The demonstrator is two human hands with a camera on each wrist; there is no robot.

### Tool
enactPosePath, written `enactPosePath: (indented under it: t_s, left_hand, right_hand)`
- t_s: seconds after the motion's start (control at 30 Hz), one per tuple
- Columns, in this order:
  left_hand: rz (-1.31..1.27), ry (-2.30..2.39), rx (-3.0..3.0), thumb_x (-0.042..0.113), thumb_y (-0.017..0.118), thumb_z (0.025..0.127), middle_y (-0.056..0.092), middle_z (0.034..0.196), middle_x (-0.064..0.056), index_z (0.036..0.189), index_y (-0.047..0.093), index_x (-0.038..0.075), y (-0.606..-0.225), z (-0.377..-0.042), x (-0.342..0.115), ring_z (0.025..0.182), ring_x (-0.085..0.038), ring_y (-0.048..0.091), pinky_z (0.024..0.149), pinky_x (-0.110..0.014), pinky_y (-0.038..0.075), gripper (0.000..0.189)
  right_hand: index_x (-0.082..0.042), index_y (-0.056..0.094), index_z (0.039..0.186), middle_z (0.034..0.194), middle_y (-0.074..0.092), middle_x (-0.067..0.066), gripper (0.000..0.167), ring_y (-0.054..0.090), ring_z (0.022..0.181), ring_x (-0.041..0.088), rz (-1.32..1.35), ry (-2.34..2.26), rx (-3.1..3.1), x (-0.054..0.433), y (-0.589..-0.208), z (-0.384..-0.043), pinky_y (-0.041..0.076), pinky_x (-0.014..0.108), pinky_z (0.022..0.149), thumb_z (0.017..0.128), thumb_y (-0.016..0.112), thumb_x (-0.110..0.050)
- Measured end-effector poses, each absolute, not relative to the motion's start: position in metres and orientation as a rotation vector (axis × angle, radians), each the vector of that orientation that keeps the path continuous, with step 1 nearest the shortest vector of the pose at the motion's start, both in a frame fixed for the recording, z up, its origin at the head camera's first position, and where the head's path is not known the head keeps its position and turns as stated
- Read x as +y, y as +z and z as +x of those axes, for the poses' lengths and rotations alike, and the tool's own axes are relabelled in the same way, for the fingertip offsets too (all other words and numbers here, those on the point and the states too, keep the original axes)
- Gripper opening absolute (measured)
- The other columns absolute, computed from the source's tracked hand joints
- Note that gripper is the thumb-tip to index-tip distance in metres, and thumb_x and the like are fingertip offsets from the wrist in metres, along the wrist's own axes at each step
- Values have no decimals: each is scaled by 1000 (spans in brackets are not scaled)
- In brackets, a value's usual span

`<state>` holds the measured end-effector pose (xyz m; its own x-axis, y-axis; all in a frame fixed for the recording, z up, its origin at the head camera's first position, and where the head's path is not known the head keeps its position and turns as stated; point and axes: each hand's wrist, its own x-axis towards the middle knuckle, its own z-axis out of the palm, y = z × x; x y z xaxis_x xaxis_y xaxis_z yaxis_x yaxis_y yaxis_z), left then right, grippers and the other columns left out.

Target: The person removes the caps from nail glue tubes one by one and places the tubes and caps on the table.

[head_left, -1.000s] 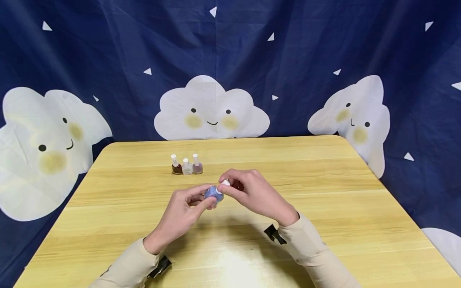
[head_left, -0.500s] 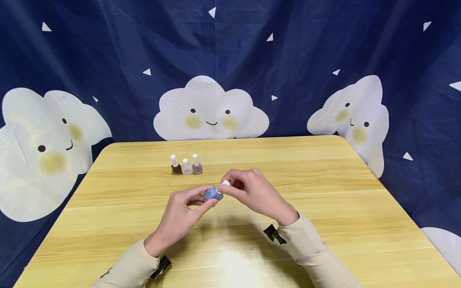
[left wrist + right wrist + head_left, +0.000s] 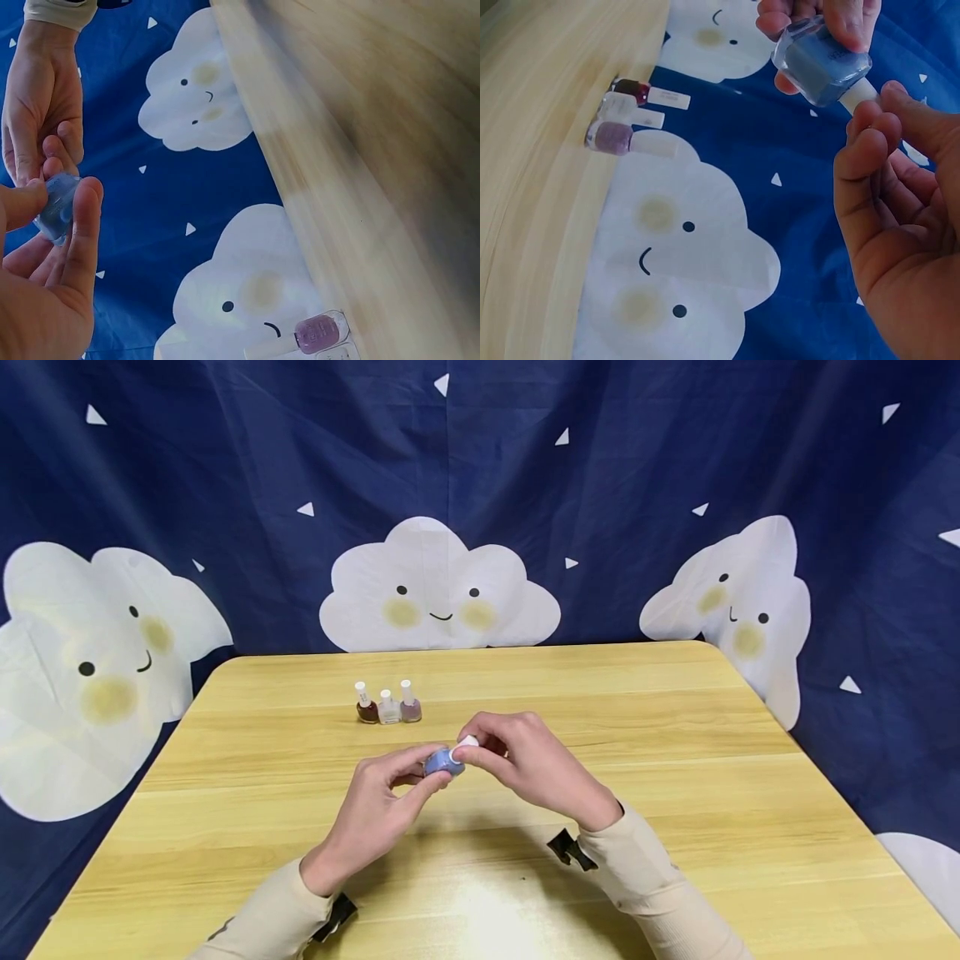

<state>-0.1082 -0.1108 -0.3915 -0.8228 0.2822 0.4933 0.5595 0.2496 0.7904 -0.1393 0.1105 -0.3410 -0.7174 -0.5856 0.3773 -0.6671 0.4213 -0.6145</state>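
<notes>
A blue nail polish bottle [image 3: 442, 762] is held tilted above the table, its glass body pinched between the thumb and fingers of my left hand [image 3: 386, 797]. My right hand [image 3: 534, 768] pinches the white cap [image 3: 468, 742] at the bottle's upper right end. In the right wrist view the clear glass body [image 3: 821, 64] shows blue inside, and the cap [image 3: 860, 96] sits at its neck between thumb and curled fingers. From the left wrist the bottle [image 3: 58, 206] lies between thumb and fingertips, with the cap hidden behind the right hand's fingers.
Three more polish bottles stand side by side farther back on the wooden table [image 3: 675, 710]: a dark red one [image 3: 367, 712], a clear one [image 3: 389, 712] and a mauve one [image 3: 411, 710]. A dark blue curtain [image 3: 630, 485] with clouds hangs behind the far edge.
The blue bottle has turned slightly in the left hand's fingers, and the left fingertips have shifted a little around it. Both hands stay in nearly the same place.
</notes>
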Motion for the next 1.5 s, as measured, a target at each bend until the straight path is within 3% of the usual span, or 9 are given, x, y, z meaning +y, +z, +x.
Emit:
enactPosePath:
  t_s: [0.7, 1.23, 1.5]
  left_hand:
    - [-804, -1644, -2275, 6, 73, 95, 78, 100, 2, 123, 73, 10, -392, -108, -113, 83, -12, 74, 80, -30, 64, 28]
    - [-780, -1573, -2227, 5, 79, 89, 78, 104, -1, 116, 76, 10, -393, -108, -111, 82, -10, 75, 75, -27, 64, 28]
    - [-769, -1543, -2229, 7, 80, 89, 77, 102, -3, 115, 76, 10, -393, -108, -111, 79, -10, 74, 74, -26, 64, 26]
  right_hand:
    - [-16, 70, 97, 76, 62, -13, 13, 54, 65, 2, 1158, 1199, -2574, 110, -339, -137, 50, 19, 58, 100, 67, -28]
    - [-17, 65, 103, 75, 62, -12, 13, 57, 65, 4, 1092, 1236, -2616, 110, -337, -137, 52, 22, 60, 101, 68, -30]
    - [-16, 66, 98, 77, 65, -9, 11, 58, 66, 2, 1092, 1240, -2589, 111, -338, -138, 54, 21, 62, 100, 69, -27]
